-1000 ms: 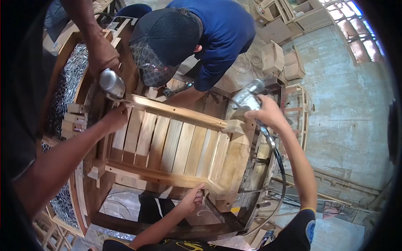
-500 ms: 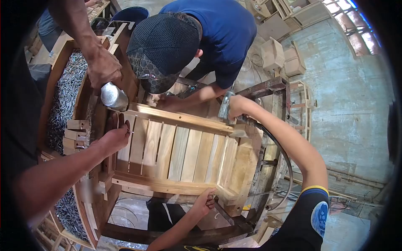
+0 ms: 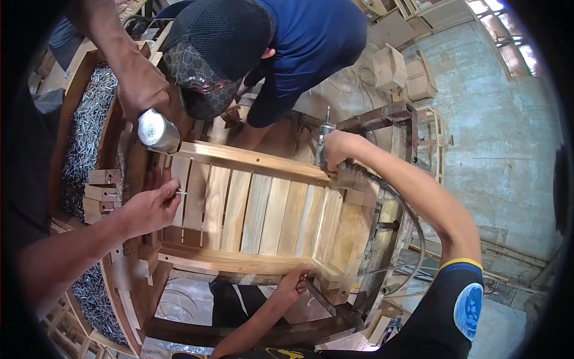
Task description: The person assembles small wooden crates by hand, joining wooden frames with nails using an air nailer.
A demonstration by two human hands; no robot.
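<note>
My right hand is closed around a pneumatic driver, whose bit points away from me over the far right corner of a slatted wooden panel. A hose trails from the tool along my forearm. At the near right corner of that panel, my left hand has its fingers pinched together against the frame rail; whatever lies between them is too small to make out. A co-worker's hand at the left holds a screw, and that person's other hand grips a metal cylindrical tool.
Wooden trays of loose screws line the left side. Small wood blocks sit beside them. Another person in a dark cap leans over the far side. A metal stand surrounds the panel.
The driver in my right hand has swung so its bit now points away from me. The capped person has leaned lower, toward the left. My left hand stays at the near corner.
</note>
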